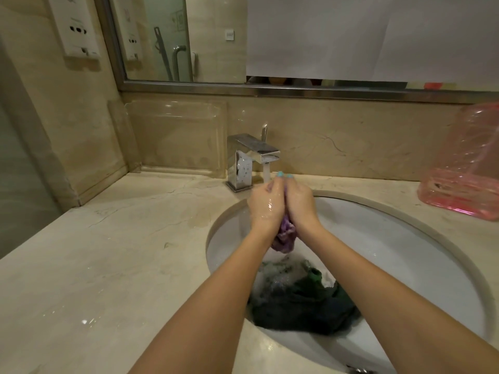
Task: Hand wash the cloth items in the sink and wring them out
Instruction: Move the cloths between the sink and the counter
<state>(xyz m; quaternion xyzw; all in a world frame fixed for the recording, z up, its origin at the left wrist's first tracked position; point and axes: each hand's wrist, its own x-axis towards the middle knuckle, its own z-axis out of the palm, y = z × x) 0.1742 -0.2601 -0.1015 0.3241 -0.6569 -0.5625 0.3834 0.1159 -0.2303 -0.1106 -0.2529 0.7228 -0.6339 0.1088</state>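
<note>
Head: sink [399, 238] (dark cloths [305, 306] inside)

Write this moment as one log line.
both hands: left hand, right hand squeeze purple cloth | tap running | dark cloth in sink

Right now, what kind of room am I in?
Most likely a bathroom, perhaps a hotel's: an oval sink set in a marble counter, a chrome tap running, and a wide mirror above.

Wet marble counter [113, 255] bears faucet [247, 160], pink bag [467, 171].
</note>
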